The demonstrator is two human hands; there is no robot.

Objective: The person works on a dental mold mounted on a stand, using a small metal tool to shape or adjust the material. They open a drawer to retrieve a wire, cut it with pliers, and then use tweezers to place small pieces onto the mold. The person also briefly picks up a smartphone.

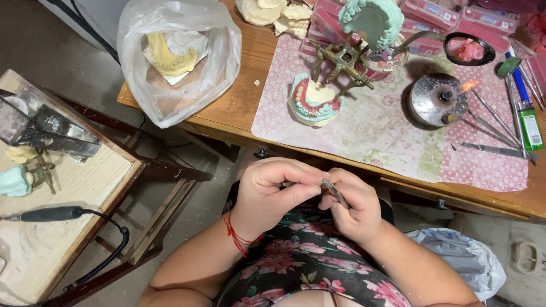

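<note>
My left hand (267,193) and my right hand (351,206) meet over my lap, below the wooden table's edge (341,162). My right hand grips a thin metal wax tool (334,192), its tip pointing up and left. The fingers of my left hand pinch something small against that tip; what it is stays hidden. A red thread bracelet (236,236) circles my left wrist. On the table above lies a green dental model with pink wax and teeth (314,101) on a patterned mat (392,133).
A lit metal spirit burner (438,99) stands on the mat with several metal instruments (492,122) and a lighter (529,122) to its right. A brass articulator with a green cast (364,40) stands behind. A plastic bag of casts (173,57) sits left; a side table holds a handpiece (51,214).
</note>
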